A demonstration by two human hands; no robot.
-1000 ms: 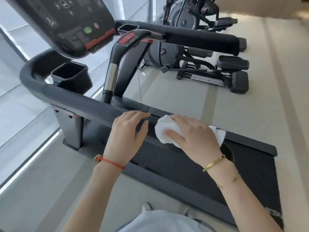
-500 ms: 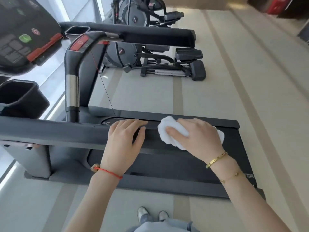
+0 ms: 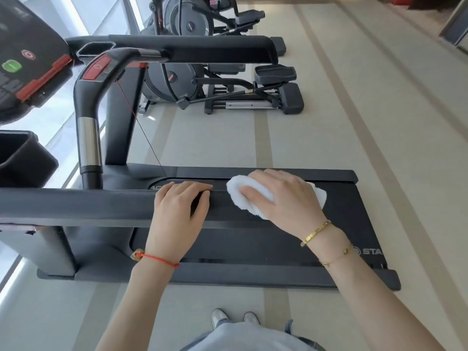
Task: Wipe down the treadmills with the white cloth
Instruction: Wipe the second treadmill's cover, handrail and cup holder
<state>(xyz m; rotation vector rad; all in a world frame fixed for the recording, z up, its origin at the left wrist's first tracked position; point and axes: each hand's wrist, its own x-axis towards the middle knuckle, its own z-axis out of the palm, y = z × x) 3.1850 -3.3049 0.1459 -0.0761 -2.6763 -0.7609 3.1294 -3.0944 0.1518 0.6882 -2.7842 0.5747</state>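
The black treadmill [image 3: 253, 244] lies crosswise in front of me, its padded near handrail [image 3: 76, 203] running from the left edge to the middle. My left hand [image 3: 177, 214] rests on the end part of that rail, fingers laid over its top and thumb on the near side. Just to its right, my right hand [image 3: 286, 198] holds the bunched white cloth [image 3: 238, 196] and presses it down on the same rail. The cloth sticks out past the hand on the left and a little on the right.
The console [image 3: 22, 62] with its red and green buttons and a cup holder [image 3: 22, 158] are at the left. The far handrail [image 3: 202, 46] crosses the top. An elliptical machine [image 3: 228, 92] stands on the beige floor beyond. My shoes [image 3: 220, 317] are beside the deck.
My view has swung right and down, so the console slid to the left edge. Both hands stay on the near rail, the cloth still close beside my left hand.
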